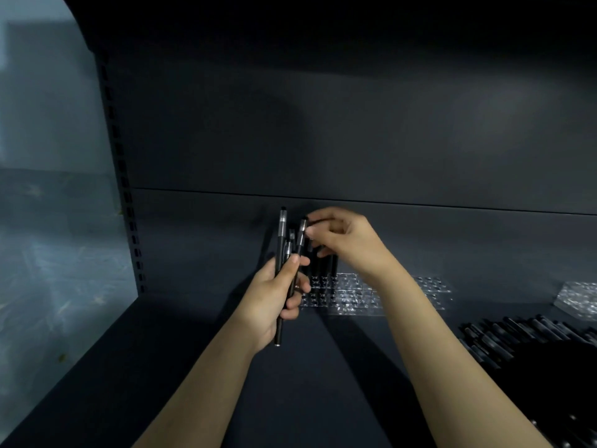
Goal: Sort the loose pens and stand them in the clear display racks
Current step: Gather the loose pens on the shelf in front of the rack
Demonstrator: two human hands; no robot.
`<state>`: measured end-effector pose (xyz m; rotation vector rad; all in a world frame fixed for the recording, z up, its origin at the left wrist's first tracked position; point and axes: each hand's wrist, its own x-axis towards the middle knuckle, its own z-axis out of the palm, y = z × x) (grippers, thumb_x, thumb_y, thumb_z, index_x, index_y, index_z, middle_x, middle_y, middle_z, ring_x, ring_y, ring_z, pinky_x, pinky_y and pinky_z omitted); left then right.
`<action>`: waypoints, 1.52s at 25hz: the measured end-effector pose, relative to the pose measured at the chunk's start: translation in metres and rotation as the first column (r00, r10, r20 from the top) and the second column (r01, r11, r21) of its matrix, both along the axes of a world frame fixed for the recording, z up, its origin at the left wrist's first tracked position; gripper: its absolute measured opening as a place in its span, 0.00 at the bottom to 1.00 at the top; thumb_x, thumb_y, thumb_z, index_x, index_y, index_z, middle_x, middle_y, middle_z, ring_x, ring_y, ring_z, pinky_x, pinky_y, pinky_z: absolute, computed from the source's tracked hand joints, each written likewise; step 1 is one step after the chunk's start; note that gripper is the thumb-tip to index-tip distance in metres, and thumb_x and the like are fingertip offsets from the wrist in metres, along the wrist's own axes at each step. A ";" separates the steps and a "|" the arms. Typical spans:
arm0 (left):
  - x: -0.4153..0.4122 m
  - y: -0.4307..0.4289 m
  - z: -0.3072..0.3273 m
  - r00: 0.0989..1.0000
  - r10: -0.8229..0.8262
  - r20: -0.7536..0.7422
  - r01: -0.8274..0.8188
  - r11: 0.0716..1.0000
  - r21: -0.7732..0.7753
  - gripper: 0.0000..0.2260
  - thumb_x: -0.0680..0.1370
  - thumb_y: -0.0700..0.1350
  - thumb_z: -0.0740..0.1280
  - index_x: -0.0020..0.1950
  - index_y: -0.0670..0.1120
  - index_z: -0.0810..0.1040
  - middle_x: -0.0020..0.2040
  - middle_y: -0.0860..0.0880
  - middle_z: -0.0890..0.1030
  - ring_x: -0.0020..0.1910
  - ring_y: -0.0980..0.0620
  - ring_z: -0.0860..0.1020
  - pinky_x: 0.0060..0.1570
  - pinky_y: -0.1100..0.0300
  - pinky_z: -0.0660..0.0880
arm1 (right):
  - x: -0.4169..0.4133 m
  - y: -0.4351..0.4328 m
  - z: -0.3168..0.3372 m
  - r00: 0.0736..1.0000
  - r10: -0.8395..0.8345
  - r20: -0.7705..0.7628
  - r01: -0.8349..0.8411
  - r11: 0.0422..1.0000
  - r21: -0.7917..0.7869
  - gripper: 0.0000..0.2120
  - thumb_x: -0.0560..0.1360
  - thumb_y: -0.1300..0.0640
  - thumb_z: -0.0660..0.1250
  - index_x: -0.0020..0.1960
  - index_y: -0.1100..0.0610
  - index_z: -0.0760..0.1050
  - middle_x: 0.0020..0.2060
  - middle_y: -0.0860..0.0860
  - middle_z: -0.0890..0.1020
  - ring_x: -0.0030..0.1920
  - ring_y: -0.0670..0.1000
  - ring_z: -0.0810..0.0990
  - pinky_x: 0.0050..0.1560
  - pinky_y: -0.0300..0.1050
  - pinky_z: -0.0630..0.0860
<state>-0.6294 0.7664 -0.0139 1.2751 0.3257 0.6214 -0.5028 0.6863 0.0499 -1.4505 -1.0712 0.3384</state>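
Several black pens (279, 270) stand upright in my left hand (274, 299), fingers curled tight round the bundle, held just in front of the clear rack (355, 297) on the dark shelf (193, 350). My right hand (345, 244) is up at the top of the bundle, thumb and forefinger pinching the cap end of one pen (301, 236). A few dark pens (324, 265) stand in the rack's left end, right under that hand. Off to the right, a heap of loose pens (504, 334) lies on the shelf, a second rack (578, 297) behind it.
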 end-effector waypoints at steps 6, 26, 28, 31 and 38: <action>0.001 -0.006 0.001 0.999 -0.015 -0.040 0.016 1.000 0.024 0.12 0.81 0.53 0.61 0.58 0.48 0.77 0.32 0.50 0.77 0.24 0.57 0.64 0.21 0.66 0.59 | 0.000 0.000 -0.001 0.967 0.032 -0.252 0.004 0.990 0.138 0.08 0.74 0.68 0.68 0.51 0.61 0.72 0.42 0.59 0.82 0.39 0.49 0.82 0.40 0.39 0.80; 0.014 -0.012 -0.011 0.994 0.096 -0.049 -0.092 0.991 0.093 0.11 0.83 0.53 0.57 0.55 0.49 0.73 0.31 0.52 0.69 0.25 0.58 0.61 0.22 0.65 0.57 | 0.041 -0.020 -0.006 0.768 -0.472 0.433 0.449 0.879 0.162 0.08 0.73 0.63 0.70 0.50 0.55 0.75 0.39 0.47 0.79 0.42 0.50 0.81 0.47 0.44 0.79; 0.016 -0.013 -0.011 0.996 0.090 -0.027 -0.087 0.991 0.098 0.10 0.83 0.52 0.56 0.56 0.49 0.73 0.32 0.52 0.70 0.26 0.58 0.63 0.23 0.65 0.58 | 0.040 -0.018 -0.009 0.737 -0.444 0.510 0.457 0.883 0.108 0.08 0.73 0.63 0.70 0.51 0.57 0.76 0.39 0.48 0.80 0.41 0.49 0.80 0.43 0.33 0.75; 0.017 -0.011 -0.010 0.994 0.105 0.003 -0.105 0.990 0.090 0.09 0.83 0.48 0.57 0.57 0.48 0.75 0.34 0.51 0.71 0.28 0.59 0.66 0.25 0.65 0.63 | 0.042 -0.019 -0.009 0.698 -0.419 0.581 0.488 0.872 0.042 0.07 0.72 0.62 0.71 0.50 0.57 0.77 0.38 0.48 0.80 0.40 0.48 0.79 0.44 0.36 0.74; 0.009 -0.011 -0.006 0.996 0.079 -0.029 -0.074 0.988 0.134 0.11 0.83 0.52 0.58 0.54 0.49 0.77 0.30 0.53 0.73 0.24 0.57 0.64 0.21 0.65 0.60 | 0.035 -0.023 -0.006 0.771 -0.413 0.485 0.441 0.896 0.063 0.08 0.72 0.57 0.72 0.50 0.55 0.79 0.37 0.48 0.81 0.38 0.46 0.78 0.42 0.35 0.74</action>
